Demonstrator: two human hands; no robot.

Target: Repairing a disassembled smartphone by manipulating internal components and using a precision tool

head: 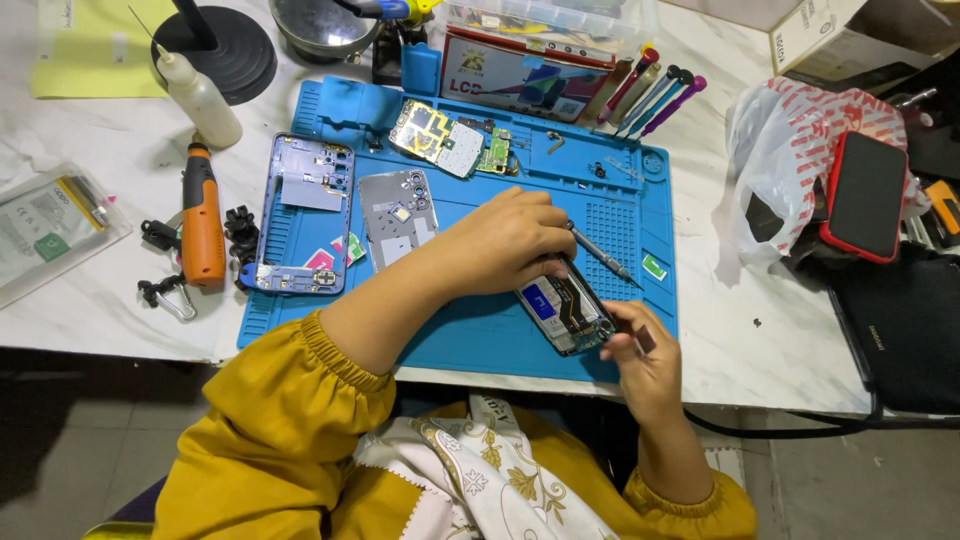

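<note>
Bright, even light over a sharp, wide-angle view.

Soft overhead light falls on the blue work mat (610,215), so shadows are short and faint: a thin one lies under the screwdriver (600,253) near the mat's middle. The white desk (770,330) right of the mat is nearly washed out, and the metal bowl (322,25) above the mat shows glare. Below the mat the floor is dim. Edges bow slightly; nothing is blurred.
</note>
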